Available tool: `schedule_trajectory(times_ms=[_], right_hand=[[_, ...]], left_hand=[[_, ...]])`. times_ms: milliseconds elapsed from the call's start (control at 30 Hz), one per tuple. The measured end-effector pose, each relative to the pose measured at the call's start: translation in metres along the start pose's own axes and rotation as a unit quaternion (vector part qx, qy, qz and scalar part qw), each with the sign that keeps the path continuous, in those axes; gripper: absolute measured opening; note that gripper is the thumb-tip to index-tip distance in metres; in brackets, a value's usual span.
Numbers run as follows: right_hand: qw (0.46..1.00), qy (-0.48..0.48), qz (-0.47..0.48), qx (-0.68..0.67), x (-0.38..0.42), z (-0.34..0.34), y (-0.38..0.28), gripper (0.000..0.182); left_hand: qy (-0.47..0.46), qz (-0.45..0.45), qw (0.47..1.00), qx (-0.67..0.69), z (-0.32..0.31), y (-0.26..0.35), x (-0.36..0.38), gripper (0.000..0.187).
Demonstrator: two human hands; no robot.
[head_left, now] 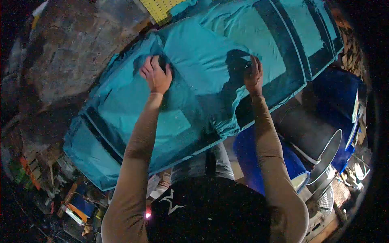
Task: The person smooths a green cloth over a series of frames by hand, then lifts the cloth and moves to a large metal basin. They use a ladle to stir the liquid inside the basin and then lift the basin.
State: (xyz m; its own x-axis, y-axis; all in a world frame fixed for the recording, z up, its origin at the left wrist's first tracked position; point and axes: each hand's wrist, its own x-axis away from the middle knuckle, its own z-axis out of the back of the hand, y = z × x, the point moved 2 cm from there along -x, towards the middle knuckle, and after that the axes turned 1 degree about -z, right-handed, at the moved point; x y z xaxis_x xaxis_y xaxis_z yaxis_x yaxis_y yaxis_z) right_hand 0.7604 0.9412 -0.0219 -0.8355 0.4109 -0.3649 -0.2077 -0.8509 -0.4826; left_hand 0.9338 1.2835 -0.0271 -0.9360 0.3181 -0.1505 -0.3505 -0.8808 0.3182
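A large teal cloth (202,52) stretches diagonally across the view over a long, flat form, with darker bands near both ends. Wrinkles run through its middle, and the near edge is bunched between my arms. My left hand (157,77) rests on the left half of the cloth, fingers spread and slightly bent. Farther right, my right hand (254,77) is turned edge-on over the cloth, its fingers stretched upward and the thumb side hidden. A small pale patch shows beside its fingertips, with a dark shadow to the left.
Blue barrels (269,162) stand close at the right, beside a large dark container (312,125) with a pale rim. A yellow perforated panel (160,8) lies at the top. Brownish paving (77,52) spreads at the upper left. Assorted clutter (81,206) covers the lower left.
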Motion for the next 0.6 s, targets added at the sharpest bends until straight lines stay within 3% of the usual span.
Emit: schedule_trajectory(times_ms=[67, 133, 200, 233, 267, 333, 367, 433, 500, 600], right_hand=[[0.999, -0.047, 0.004, 0.003, -0.003, 0.000, 0.005, 0.063], [0.994, -0.106, -0.001, 0.009, 0.004, 0.008, 0.005, 0.067], [0.988, -0.151, -0.004, -0.018, -0.003, 0.014, -0.006, 0.072], [0.989, -0.130, 0.071, -0.004, -0.006, 0.014, -0.008, 0.071], [0.989, -0.130, 0.070, 0.005, 0.005, 0.008, 0.004, 0.071], [0.989, -0.109, 0.075, 0.063, 0.025, -0.011, 0.032, 0.062], [0.989, -0.119, 0.060, 0.066, 0.015, 0.001, 0.006, 0.049], [0.990, -0.115, 0.065, 0.053, 0.018, -0.001, 0.002, 0.045], [0.991, -0.102, 0.075, 0.041, 0.009, -0.007, 0.000, 0.041], [0.992, -0.109, 0.007, 0.069, 0.021, -0.007, -0.001, 0.037]], left_hand=[[-0.004, -0.031, 0.999, -0.021, -0.014, -0.005, -0.008, 0.067], [-0.023, -0.071, 0.989, -0.126, -0.018, -0.005, -0.008, 0.071], [-0.006, -0.080, 0.990, -0.113, -0.023, -0.007, -0.010, 0.073], [-0.001, -0.082, 0.991, -0.105, -0.020, -0.005, -0.012, 0.072], [-0.006, -0.083, 0.992, -0.098, -0.018, -0.004, -0.007, 0.070], [0.014, -0.081, 0.995, -0.057, -0.022, -0.002, -0.010, 0.070], [0.001, -0.083, 0.994, -0.068, -0.020, -0.003, -0.009, 0.070], [-0.012, -0.084, 0.993, -0.084, -0.012, -0.003, 0.003, 0.070], [0.080, -0.013, 0.995, 0.056, 0.001, 0.012, 0.022, 0.068], [0.025, 0.032, 0.992, 0.120, 0.003, 0.053, 0.082, 0.064]])
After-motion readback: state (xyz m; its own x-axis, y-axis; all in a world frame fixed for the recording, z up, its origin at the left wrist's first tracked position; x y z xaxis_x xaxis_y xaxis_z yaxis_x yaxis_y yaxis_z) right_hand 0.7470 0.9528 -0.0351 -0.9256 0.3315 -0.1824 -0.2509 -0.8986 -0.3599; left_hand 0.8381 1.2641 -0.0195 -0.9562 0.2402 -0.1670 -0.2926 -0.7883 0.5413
